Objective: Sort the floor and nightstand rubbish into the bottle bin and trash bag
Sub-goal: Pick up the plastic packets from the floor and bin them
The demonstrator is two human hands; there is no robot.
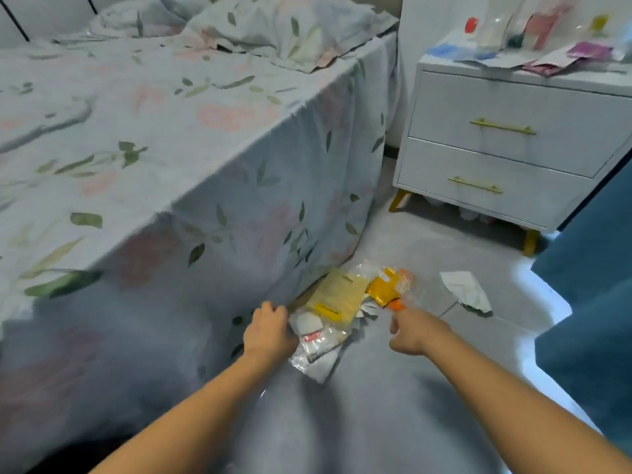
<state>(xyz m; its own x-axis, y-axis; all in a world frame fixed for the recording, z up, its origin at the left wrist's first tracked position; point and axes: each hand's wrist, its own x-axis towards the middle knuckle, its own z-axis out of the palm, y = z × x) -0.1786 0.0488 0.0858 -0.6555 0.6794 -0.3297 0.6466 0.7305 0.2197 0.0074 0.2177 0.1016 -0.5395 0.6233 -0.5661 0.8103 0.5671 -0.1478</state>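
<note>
A heap of wrappers lies on the grey floor at the foot of the bed's hanging sheet: a pale yellow packet (337, 295), an orange packet (384, 289) and a clear plastic wrapper (316, 340) with red and white print. My left hand (270, 331) grips the clear wrapper's left edge, fingers curled over it. My right hand (412, 331) is stretched toward the heap, and its fingertips touch a small orange scrap (396, 305) without closing on it. A crumpled white paper (466, 290) lies apart on the floor to the right.
The bed (154, 131) with a floral sheet fills the left. A white two-drawer nightstand (506, 145) stands at the back right, with clear bottles (499, 25) and coloured wrappers (561, 59) on top and litter beneath. A blue fabric mass (595, 268) is at the right edge.
</note>
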